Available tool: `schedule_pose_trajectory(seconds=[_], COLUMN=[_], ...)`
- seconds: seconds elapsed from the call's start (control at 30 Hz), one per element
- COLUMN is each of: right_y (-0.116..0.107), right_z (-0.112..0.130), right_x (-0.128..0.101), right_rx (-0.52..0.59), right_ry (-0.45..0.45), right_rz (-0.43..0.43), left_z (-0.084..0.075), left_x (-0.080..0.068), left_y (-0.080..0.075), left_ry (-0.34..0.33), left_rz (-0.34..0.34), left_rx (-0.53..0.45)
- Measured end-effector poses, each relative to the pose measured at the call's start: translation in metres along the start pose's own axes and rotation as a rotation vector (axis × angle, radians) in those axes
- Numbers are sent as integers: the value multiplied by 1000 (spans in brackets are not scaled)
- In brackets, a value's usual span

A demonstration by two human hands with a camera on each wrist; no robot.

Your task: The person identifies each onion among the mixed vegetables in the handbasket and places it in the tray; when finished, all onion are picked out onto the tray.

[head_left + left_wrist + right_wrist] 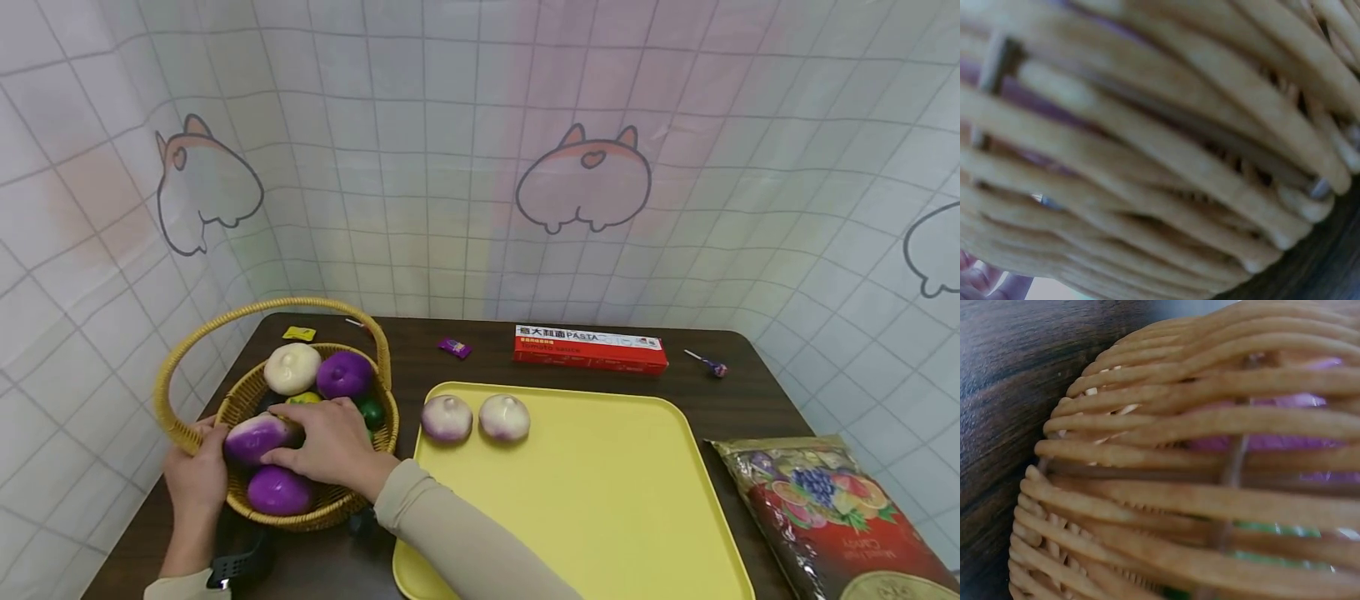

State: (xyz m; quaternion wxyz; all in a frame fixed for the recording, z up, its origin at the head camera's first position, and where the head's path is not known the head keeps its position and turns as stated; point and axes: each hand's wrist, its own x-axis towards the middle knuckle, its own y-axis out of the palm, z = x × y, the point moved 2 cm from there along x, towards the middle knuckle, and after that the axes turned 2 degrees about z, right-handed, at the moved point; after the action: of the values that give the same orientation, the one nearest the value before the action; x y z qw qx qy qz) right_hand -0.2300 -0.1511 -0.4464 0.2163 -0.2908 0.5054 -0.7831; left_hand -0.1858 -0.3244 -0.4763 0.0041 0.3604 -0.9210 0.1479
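On desk (465, 367), left hand (197, 475) steadies basket (360, 500); right hand (330, 446), fingers curled over purple-white onion (255, 437), should lift it straight up.

Both wrist views fill with blurred wicker basket (1166, 162) weave; neither hand shows there. Inside the basket, the right hand (330, 446) covers part of a purple-white vegetable (255, 435) and most of a green item (371, 412). Right of the basket, the candy bag (840, 517) is cut off at the frame's bottom edge.
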Motion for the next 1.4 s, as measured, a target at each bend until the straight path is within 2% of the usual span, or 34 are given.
schedule_pose_trajectory(seconds=[0.33, 0.5, 0.6, 0.8, 0.97, 1.17, 1.4], right_y=[1, 1, -3, -20, -38, -47, -45], right_z=[5, 4, 2, -2, -8, -26, -49], right_x=[1, 0, -3, -18, -35, -60, -89], right_rx=[-83, -51, 54, 413, 641, 777, 840], right_ry=[-79, -97, -102, -68, -87, -153, -137], right_rz=[-21, -37, -93, -155, -208, -296, -322], left_z=[-1, 0, 1, 1, 1, 0, 1], left_x=[-1, -1, -2, 0, 1, 2, 0], left_y=[-1, -1, -2, -2, -3, -4, -2], left_ry=[-14, -20, -9, 13, 17, 14, 0], left_rz=[-1, 0, -2, -2, 11, 0, -1], left_rx=[-10, -3, 10, 23, 43, 29, 29])
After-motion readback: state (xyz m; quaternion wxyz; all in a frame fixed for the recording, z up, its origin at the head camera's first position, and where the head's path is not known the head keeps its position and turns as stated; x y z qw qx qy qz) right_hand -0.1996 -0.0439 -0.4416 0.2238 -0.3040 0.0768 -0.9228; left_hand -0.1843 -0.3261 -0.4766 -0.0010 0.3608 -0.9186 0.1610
